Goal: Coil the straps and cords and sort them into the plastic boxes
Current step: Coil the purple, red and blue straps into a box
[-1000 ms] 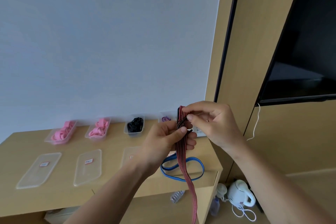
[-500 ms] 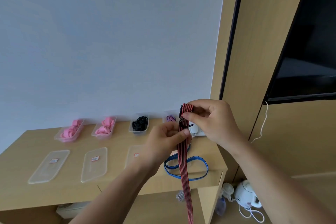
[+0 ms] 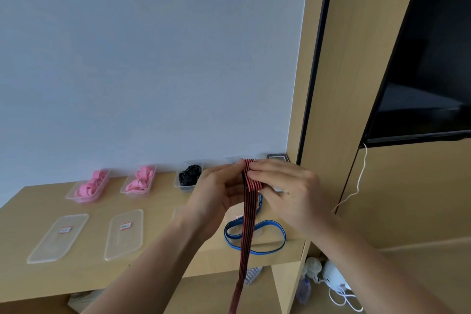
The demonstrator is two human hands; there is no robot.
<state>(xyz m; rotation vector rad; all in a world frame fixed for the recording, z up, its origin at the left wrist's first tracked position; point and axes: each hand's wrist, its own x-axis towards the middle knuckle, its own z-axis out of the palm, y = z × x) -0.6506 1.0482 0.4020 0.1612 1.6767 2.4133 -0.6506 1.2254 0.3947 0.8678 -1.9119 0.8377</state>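
Note:
A red strap with black stripes (image 3: pixel 246 222) hangs from between my hands, its loose end trailing below the desk's front edge. My left hand (image 3: pixel 216 194) grips the folded top of the strap from the left. My right hand (image 3: pixel 285 191) pinches the same fold from the right, fingers laid across it. A blue strap (image 3: pixel 254 237) lies looped on the wooden desk (image 3: pixel 158 211) under my hands. Along the wall stand clear plastic boxes: two with pink coils (image 3: pixel 89 186) (image 3: pixel 139 181) and one with black cord (image 3: pixel 189 174).
Two clear lids with red labels (image 3: pixel 59 236) (image 3: pixel 125 233) lie flat at the desk's front left; a third lid is mostly behind my left arm. A dark screen (image 3: pixel 428 71) hangs on the right. A white kettle and cable (image 3: pixel 334 280) sit on the floor.
Both hands have stayed on the strap's top, and the fold now sits between my fingertips with my right fingers laid over it. The view shifted slightly.

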